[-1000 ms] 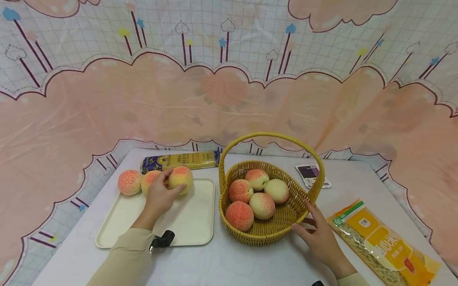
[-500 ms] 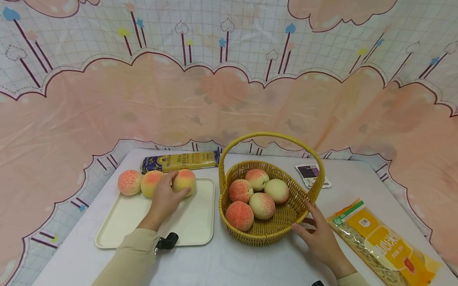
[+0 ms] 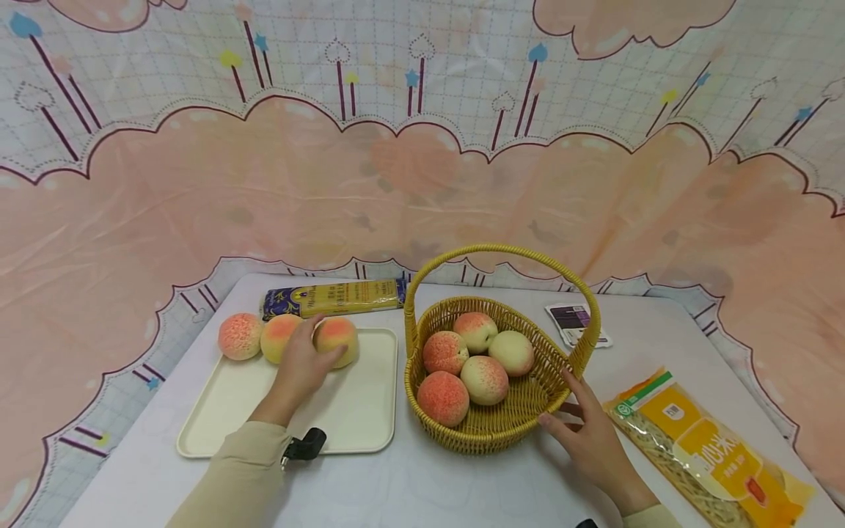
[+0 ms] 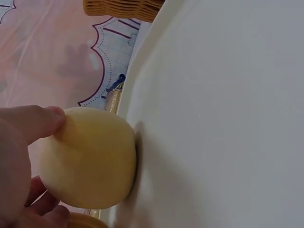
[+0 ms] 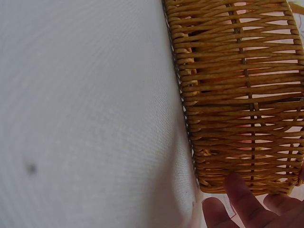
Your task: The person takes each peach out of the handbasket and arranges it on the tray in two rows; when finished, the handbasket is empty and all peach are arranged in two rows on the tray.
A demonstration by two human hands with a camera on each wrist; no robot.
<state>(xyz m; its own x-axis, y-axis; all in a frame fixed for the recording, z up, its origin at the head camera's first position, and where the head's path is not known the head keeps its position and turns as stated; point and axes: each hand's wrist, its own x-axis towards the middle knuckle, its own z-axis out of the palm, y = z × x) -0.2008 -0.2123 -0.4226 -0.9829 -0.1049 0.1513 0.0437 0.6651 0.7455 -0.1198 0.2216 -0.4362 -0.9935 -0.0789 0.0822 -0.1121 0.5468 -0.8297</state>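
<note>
In the head view my left hand (image 3: 306,364) holds a yellow peach with a red-orange top (image 3: 337,341) at the back of the cream tray (image 3: 359,422). The left wrist view shows the thumb on one side of this peach (image 4: 90,159) and fingers on the other; it sits against the tray surface. To its left are a second yellow-orange peach (image 3: 277,339) and a speckled pink one (image 3: 240,336). My right hand (image 3: 594,436) rests against the right side of the wicker basket (image 3: 521,407), fingers touching its outer wall near the handle's base. Several peaches (image 3: 484,380) lie in the basket.
Behind the tray lies a blue and gold packet (image 3: 337,296). A small purple and white packet (image 3: 576,325) is behind the basket's right side. An orange bag of noodles (image 3: 706,447) lies at the right. A patterned cloth (image 3: 422,191) hangs behind the table.
The left hand and its peach shift right, then slightly back left, and the peach now sits a little lower on the tray. The right hand and basket stay put.
</note>
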